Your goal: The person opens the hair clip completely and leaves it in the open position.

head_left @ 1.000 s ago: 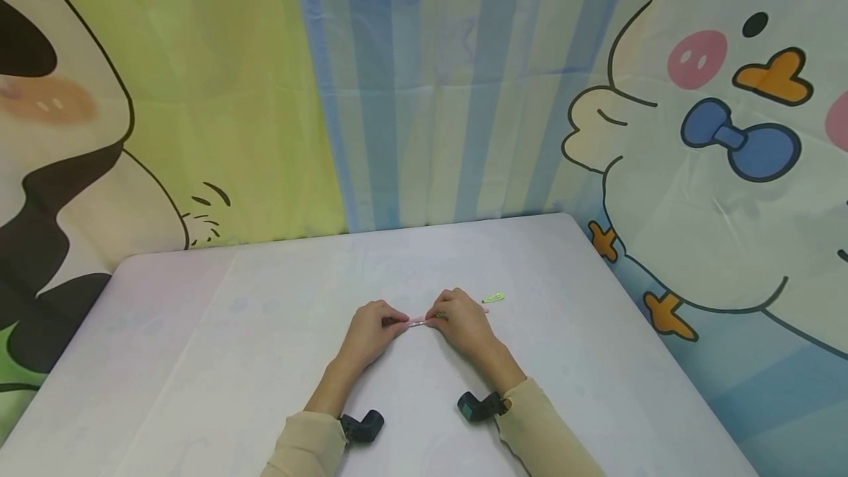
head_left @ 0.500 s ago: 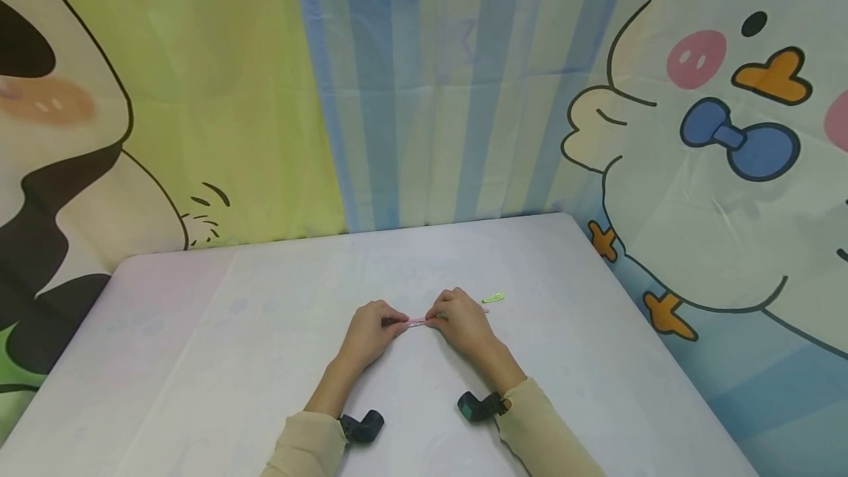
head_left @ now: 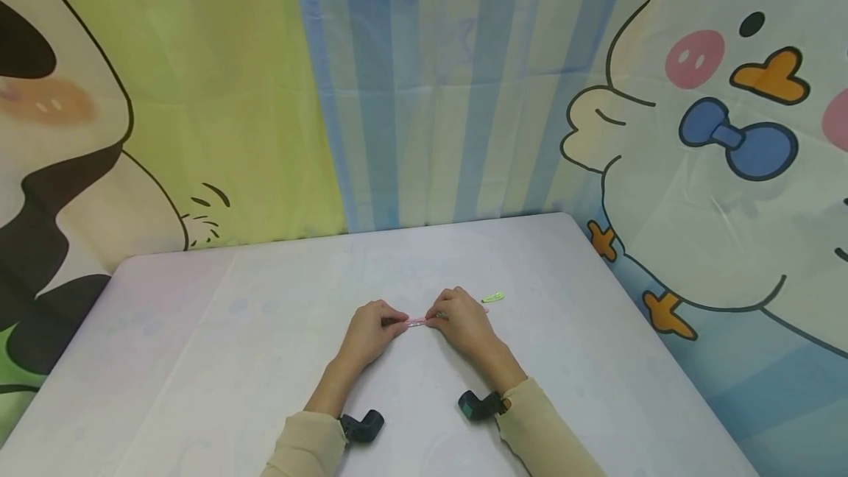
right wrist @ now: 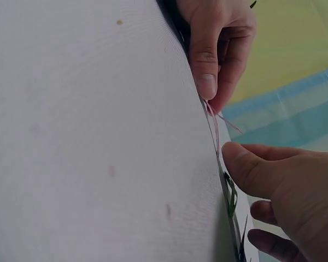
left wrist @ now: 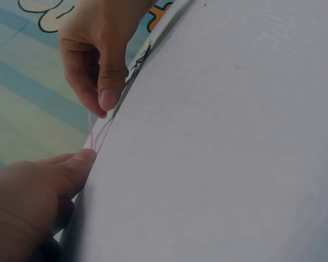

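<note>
A slim pink hair clip (head_left: pixel 417 322) is stretched between the two hands, low over the white table. My left hand (head_left: pixel 369 328) pinches its left end between thumb and index finger. At the other end, my right hand (head_left: pixel 460 319) holds it with thumb and fingertip. Both wrist views show the pink clip (right wrist: pixel 213 123) with its thin strips spread apart; its ends are hidden by the fingertips. A light green hair clip (head_left: pixel 493 297) lies just beyond the right hand. In the right wrist view, a darker green clip (right wrist: pixel 231 196) lies beneath the right hand.
The white table (head_left: pixel 265 359) extends around both hands. A striped curtain (head_left: pixel 424 94) hangs behind its far edge, with cartoon-printed cloth on both sides. A small black camera (head_left: pixel 362 427) is strapped to the left wrist, another camera (head_left: pixel 480 405) to the right.
Both hands stay almost still on the pink hair clip. Its strips look slightly more spread than a second ago. The green clip has not moved.
</note>
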Demonstrator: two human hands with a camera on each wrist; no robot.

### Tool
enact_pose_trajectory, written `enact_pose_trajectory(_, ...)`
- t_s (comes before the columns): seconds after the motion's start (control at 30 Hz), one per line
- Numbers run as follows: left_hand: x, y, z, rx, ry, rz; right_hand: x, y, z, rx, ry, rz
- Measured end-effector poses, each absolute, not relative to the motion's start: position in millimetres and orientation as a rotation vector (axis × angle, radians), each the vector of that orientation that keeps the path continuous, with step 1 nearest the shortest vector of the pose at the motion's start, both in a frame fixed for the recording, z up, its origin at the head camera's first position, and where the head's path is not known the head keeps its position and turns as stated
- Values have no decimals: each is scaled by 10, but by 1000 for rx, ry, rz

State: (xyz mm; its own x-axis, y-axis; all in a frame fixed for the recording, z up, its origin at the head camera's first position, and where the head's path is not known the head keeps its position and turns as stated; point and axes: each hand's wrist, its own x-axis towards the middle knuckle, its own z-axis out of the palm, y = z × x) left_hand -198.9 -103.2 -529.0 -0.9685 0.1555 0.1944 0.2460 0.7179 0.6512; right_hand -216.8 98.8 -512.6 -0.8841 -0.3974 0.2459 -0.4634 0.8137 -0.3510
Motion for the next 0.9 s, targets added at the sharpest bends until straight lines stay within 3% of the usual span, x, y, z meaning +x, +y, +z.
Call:
enact_pose_trajectory(0.47, -2000, -1047, -5314, -292, -2813, -1124, -2150, 1097, -4899, 536, -2962, 502)
enact_pose_trajectory(0.9, -1993, -1049, -5313, -308, -2809, -1132, -2136, 1073, -4909, 444, -3064, 407)
